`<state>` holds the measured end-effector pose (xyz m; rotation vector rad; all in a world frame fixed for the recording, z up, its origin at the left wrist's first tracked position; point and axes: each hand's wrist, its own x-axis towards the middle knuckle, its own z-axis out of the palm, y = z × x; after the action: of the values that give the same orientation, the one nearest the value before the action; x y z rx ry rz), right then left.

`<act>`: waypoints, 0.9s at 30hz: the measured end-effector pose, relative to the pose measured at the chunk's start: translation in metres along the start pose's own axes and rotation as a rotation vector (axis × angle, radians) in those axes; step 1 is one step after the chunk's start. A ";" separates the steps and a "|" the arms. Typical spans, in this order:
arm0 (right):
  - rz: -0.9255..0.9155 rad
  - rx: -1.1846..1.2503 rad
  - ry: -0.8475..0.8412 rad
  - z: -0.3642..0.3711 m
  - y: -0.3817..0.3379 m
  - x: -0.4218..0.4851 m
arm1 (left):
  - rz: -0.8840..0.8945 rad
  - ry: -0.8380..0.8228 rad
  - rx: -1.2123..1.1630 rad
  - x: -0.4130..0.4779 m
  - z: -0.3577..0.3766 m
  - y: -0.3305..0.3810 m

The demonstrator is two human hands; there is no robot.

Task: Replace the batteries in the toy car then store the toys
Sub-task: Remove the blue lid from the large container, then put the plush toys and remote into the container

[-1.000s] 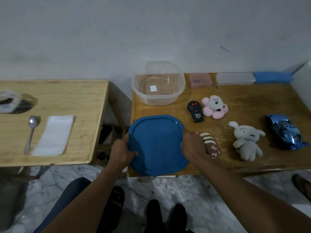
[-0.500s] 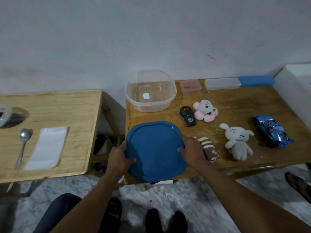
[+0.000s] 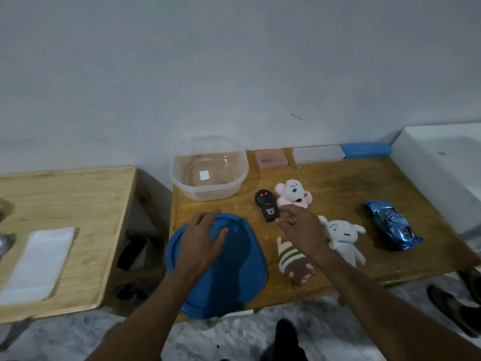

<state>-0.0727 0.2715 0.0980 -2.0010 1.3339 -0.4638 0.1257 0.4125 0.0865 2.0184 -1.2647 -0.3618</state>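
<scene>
Now the blue lid (image 3: 234,269) is seen lying flat at the near edge of the wooden table (image 3: 338,183), with the left hand (image 3: 201,243) spread above it, fingers loose and gripping nothing; contact cannot be told. The right hand (image 3: 299,227) is held over the table, empty with fingers loosely curled, beside the black remote (image 3: 266,208). The blue toy car (image 3: 391,225) is parked far right, well apart from both hands. The clear tub (image 3: 208,170) is set behind the lid.

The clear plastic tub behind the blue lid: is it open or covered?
Open. The clear plastic tub shows a bare rim; the blue plastic lid lies flat on the wooden table.
</scene>
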 end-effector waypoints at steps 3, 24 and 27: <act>0.009 -0.005 0.016 -0.018 0.014 0.023 | 0.096 -0.045 0.003 0.026 0.029 0.033; -0.272 -0.091 -0.317 -0.039 0.111 0.153 | -0.475 -0.288 0.153 0.111 0.160 0.096; -0.274 -0.070 -0.324 -0.035 0.119 0.160 | -0.476 -0.258 0.102 0.115 0.161 0.095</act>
<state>-0.1079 0.0855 0.0273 -2.2162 0.8953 -0.2028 0.0259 0.2199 0.0540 2.4134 -0.9467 -0.8172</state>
